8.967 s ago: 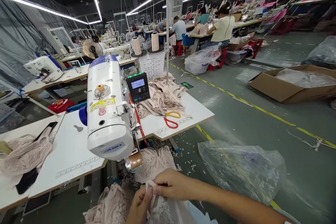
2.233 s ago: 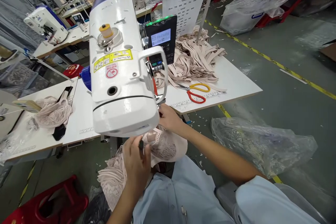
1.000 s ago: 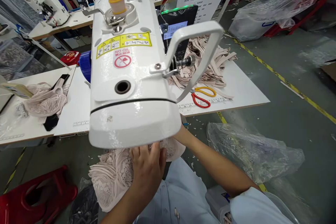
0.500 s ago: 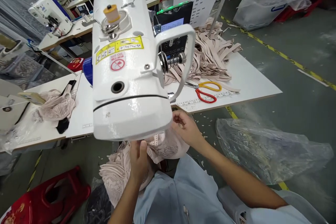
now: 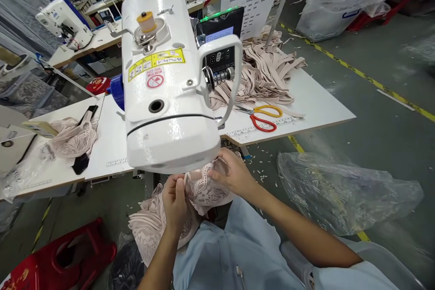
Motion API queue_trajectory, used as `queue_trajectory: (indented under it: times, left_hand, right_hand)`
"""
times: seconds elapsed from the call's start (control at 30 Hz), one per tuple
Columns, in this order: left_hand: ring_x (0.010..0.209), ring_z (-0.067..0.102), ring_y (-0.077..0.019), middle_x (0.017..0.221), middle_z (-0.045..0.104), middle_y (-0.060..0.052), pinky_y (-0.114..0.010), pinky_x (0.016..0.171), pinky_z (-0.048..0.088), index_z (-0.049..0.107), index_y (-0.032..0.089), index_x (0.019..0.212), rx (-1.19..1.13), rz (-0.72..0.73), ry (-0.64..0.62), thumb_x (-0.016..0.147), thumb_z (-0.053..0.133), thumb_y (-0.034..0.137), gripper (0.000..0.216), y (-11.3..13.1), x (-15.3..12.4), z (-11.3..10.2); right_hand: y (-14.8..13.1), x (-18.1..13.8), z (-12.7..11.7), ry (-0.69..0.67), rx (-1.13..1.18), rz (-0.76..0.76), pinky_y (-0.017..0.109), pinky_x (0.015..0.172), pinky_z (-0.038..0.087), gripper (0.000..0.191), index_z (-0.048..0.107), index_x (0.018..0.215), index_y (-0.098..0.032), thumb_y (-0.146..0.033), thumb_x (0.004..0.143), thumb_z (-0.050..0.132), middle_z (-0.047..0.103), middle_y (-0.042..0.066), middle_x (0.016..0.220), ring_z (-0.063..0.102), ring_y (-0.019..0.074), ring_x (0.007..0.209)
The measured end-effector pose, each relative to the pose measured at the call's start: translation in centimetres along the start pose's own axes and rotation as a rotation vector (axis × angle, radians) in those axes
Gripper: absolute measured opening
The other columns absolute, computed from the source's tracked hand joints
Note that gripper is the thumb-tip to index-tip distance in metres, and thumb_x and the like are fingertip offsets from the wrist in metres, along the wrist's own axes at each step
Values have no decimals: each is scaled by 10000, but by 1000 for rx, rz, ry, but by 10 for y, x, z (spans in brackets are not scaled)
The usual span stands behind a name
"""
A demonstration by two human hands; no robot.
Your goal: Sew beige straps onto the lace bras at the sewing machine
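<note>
A white sewing machine (image 5: 163,86) fills the middle of the view, its head end towards me. Just below that end, my left hand (image 5: 175,201) pinches a thin pale strap of a pink lace garment (image 5: 204,186). My right hand (image 5: 231,174) grips the same lace piece from the right side, fingers closed on its scalloped edge. More of the pink lace (image 5: 149,226) hangs down over my lap. The needle area is hidden under the machine head.
Red and yellow scissors (image 5: 263,118) lie on the white table (image 5: 319,108) beside a heap of beige straps (image 5: 268,77). A control panel (image 5: 220,41) stands behind. Lace pieces (image 5: 73,138) lie at left. A plastic bag (image 5: 343,190) sits on the floor, a red stool (image 5: 64,258) at lower left.
Both hands have drawn together on the lace under the machine head; the left now pinches a strap. My view has shifted slightly.
</note>
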State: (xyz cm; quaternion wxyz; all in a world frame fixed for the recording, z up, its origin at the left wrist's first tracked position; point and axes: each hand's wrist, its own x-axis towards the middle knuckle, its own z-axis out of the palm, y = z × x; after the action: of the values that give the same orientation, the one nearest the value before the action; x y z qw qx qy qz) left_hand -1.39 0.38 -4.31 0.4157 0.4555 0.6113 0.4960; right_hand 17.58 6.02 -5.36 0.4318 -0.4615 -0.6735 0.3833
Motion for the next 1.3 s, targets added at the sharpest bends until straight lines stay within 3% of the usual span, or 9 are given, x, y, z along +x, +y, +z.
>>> queue_trajectory:
  times: [0.27,0.53,0.73,0.83,0.93,1.07,1.13,1.2,1.3]
  left_hand:
    - [564,482,-110,662,559,12,-208,541,392,634,168,897,83,65,69,936,521,449,306,-2,-3,-6]
    - [573,540,-126,669,592,5,-225,557,438,625,173,959,79,70,56,922,545,459,300,-1,-5,-9]
    - [566,550,-131,666,607,5,-234,565,449,606,180,954,55,53,36,919,544,465,294,3,-8,-7]
    - [565,572,-144,652,628,5,-248,580,462,582,194,956,10,1,-40,938,517,467,282,5,-17,-13]
    - [606,612,-165,669,658,-17,-266,608,481,602,186,938,-1,-52,-194,938,516,481,308,5,-24,-18]
    - [899,669,-239,931,721,-111,-357,834,508,688,157,1009,-132,-251,-454,931,479,555,456,3,-26,-8]
    - [960,663,-277,960,721,-144,-402,877,501,712,132,1019,-301,-390,-583,915,462,599,539,7,-27,2]
    - [925,669,-283,900,719,-139,-408,849,513,722,124,969,-442,-458,-631,893,525,569,492,16,-25,6]
    - [792,667,-213,746,680,-61,-355,804,531,696,150,805,-548,-437,-503,870,639,421,285,36,-14,-12]
  right_hand:
    - [-5,2,4,29,-6,32,354,809,443,367,552,987,-217,-542,831,621,612,53,956,572,225,909]
    - [-3,1,8,39,29,82,306,751,452,319,538,1003,-219,-443,814,663,609,22,941,579,180,847]
    - [-6,3,9,-8,210,200,271,658,431,316,525,942,-214,-441,787,682,590,-4,876,540,150,753]
    - [-9,-7,-3,-131,363,294,258,632,419,280,581,864,-196,-449,797,682,582,-14,804,533,139,711]
    - [-14,-27,-14,-226,499,399,275,678,442,269,673,854,-187,-449,797,697,635,9,833,578,160,758]
    - [-24,-53,-11,-284,645,530,294,706,473,261,707,849,-197,-447,775,726,682,23,858,630,187,798]
    - [-29,-63,-5,-370,592,475,295,704,481,260,708,845,-200,-456,800,698,681,22,853,635,194,805]
    - [-28,-70,1,-475,396,320,301,709,483,274,705,866,-199,-462,858,628,677,26,856,631,201,811]
    - [-12,-79,3,-552,-56,52,333,745,472,319,668,1005,-189,-449,948,491,672,61,902,615,221,845]
